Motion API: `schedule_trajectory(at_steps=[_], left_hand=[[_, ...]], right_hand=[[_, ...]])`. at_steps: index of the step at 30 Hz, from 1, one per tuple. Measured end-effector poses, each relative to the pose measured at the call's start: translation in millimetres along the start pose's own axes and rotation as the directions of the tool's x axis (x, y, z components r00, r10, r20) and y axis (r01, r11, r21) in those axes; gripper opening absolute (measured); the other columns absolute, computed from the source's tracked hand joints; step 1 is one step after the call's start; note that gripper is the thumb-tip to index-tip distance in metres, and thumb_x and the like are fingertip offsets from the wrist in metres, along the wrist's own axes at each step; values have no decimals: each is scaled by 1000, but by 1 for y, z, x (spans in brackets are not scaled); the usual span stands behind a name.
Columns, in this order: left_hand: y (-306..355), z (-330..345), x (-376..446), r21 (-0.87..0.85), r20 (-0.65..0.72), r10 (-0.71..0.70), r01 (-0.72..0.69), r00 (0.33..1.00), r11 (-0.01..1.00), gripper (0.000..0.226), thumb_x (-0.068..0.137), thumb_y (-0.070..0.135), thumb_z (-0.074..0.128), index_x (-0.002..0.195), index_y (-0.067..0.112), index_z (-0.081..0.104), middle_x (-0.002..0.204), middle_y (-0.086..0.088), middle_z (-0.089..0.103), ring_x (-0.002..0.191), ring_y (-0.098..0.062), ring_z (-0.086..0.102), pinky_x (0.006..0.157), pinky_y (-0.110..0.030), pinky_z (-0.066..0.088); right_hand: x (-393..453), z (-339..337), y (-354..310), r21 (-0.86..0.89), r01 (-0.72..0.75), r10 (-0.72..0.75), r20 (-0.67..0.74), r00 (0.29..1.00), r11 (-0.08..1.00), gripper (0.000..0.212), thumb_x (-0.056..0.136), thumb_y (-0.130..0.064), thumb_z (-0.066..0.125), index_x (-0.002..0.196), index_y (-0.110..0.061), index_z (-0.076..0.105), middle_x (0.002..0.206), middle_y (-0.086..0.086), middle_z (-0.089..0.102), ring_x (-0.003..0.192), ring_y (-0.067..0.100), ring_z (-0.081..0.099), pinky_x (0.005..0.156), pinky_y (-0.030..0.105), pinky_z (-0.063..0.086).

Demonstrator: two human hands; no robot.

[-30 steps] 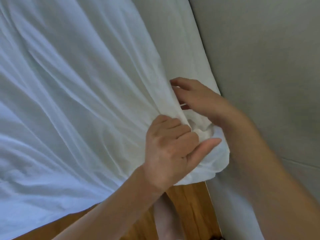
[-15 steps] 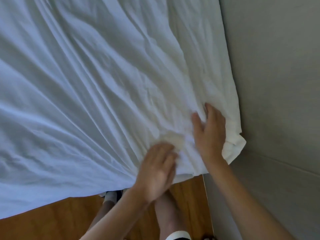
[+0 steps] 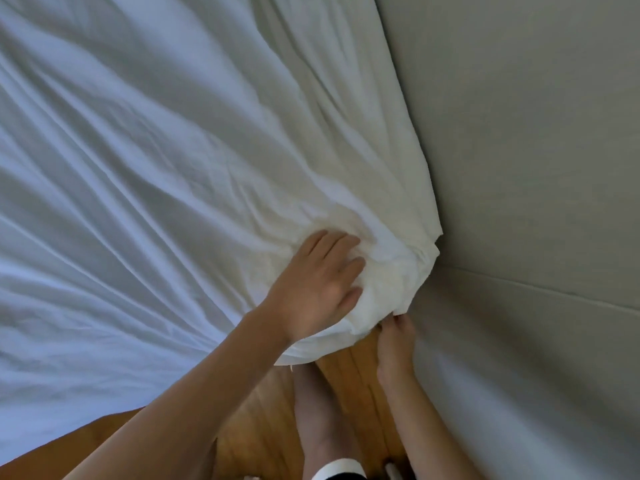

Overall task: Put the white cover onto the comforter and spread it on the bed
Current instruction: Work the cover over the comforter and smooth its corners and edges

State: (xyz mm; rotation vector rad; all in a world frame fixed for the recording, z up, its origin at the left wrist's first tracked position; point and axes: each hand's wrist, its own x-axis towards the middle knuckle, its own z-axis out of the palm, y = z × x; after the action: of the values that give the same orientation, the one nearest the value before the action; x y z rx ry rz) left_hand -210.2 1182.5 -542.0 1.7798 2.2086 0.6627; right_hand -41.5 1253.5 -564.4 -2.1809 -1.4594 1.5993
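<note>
At the near right corner of the bed, seen from our head camera, the white cover [image 3: 166, 174] lies spread across almost the whole view, creased in long folds that run toward that corner. The corner itself is bunched into a thick, wrinkled lump that hangs just over the edge, close against the grey wall [image 3: 540, 161]. We cannot see the comforter itself; only the puffed shape under the cloth hints at filling there.

Our left hand [image 3: 322, 289] lies on top of the bunched corner, fingers straight and close together, pressing flat on the fabric without curling round it. Our right hand [image 3: 394, 337] is lower, below the hanging edge and just beside the wall; its fingertips reach up to the underside of the cover's corner. Most of its fingers are hidden by the cloth, so we cannot tell whether they pinch the fabric or only touch it.

Below the cover's edge the wooden floor [image 3: 263, 420] shows, with a bare leg [image 3: 315, 410] standing between our two forearms.
</note>
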Motion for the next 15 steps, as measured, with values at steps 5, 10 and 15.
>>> schedule_trajectory(at_steps=[5,10,15], left_hand=[[2,10,-2,105,183,164,-185,969,977,44,80,46,66,102,8,66,119,-18,59,114,-36,50,107,-48,31],[-6,20,10,144,149,253,-274,956,951,21,83,32,69,87,11,64,79,-7,58,76,-28,55,81,-41,47],[25,-12,5,-80,-199,186,-205,962,975,45,96,30,56,55,13,48,50,-3,45,46,-21,44,50,-29,37]], right_hand=[[1,-12,-10,497,-38,172,-226,959,867,25,102,-20,41,119,-22,58,107,-5,67,94,10,65,69,24,51],[16,-48,-16,102,227,-132,-566,814,968,27,104,-23,37,88,-9,53,76,-5,55,64,-7,53,59,15,45],[47,-98,28,-328,108,-273,-513,814,938,53,90,-59,35,82,-8,49,76,7,57,72,28,56,67,42,47]])
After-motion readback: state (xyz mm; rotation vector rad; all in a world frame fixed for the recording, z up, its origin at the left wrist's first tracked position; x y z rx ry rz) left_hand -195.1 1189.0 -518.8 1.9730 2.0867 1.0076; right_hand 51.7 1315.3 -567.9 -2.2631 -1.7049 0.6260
